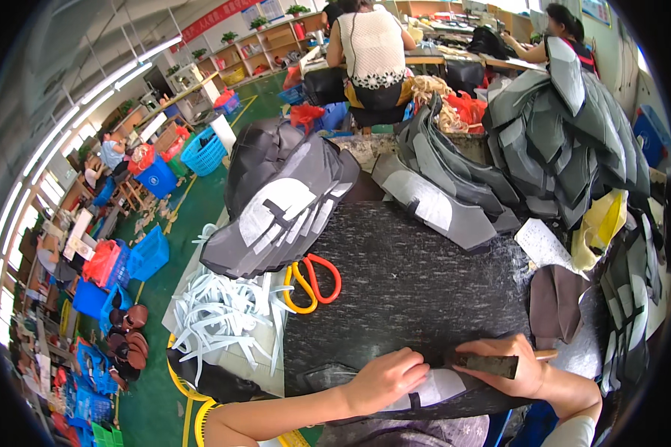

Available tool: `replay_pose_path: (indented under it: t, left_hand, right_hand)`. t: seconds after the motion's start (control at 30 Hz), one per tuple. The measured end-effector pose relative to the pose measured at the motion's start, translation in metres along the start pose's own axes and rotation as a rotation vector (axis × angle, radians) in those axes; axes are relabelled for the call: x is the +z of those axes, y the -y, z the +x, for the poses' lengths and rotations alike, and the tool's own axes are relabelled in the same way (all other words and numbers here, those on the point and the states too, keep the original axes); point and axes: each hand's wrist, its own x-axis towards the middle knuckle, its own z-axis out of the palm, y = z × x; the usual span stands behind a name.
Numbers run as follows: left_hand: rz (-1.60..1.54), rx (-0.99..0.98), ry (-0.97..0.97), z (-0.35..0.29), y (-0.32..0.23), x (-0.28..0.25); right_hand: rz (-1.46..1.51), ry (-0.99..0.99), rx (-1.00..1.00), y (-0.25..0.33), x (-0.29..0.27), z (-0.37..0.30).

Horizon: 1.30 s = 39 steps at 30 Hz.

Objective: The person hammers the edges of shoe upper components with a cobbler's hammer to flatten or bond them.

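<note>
My right hand (525, 366) is wrapped round a hammer (487, 365) with a dark, blocky head and a short wooden handle showing behind the hand. Under it, at the near edge of the black work surface (395, 276), lies a black shoe-upper piece (441, 387) with a white backing patch. My left hand (395, 380) pinches at the far edge of this piece, its fingertips pressed together. Scissors (313, 284) with one yellow and one red handle lie farther off to the left. Beside them is a heap of thin white strips (224, 313).
Stacked black pieces (276, 201) stand at far left, more curved ones (440, 201) at far middle, and a tall grey pile (566, 134) at right. A brown piece (558, 304) lies right of my right hand. People sit at benches beyond; blue baskets (203, 151) line the green floor.
</note>
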Motion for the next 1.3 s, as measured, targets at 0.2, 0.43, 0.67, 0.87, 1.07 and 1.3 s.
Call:
replay_pose_path:
  t: [0.2, 0.43, 0.67, 0.87, 1.07, 1.3]
  left_hand:
    - [0.138, 0.058, -0.01, -0.007, -0.004, 0.002]
    - [-0.059, -0.027, 0.032, -0.026, -0.001, -0.015]
    - [-0.16, -0.127, -0.09, -0.042, 0.004, -0.02]
    - [0.131, 0.084, -0.101, -0.049, 0.001, -0.016]
    - [-0.049, -0.101, -0.148, -0.051, 0.003, -0.021]
    - [-0.124, -0.098, -0.069, -0.063, 0.011, -0.031]
  right_hand:
    - [-0.025, 0.155, -0.144, 0.008, -0.003, 0.022]
    - [-0.015, 0.14, -0.155, 0.018, -0.003, 0.026]
    - [-0.029, 0.169, -0.215, 0.022, 0.013, 0.03]
    - [-0.105, 0.244, -0.205, 0.028, 0.018, 0.044]
    - [-0.187, 0.277, -0.254, 0.028, 0.029, 0.054]
    - [-0.068, 0.226, -0.283, 0.034, 0.039, 0.053]
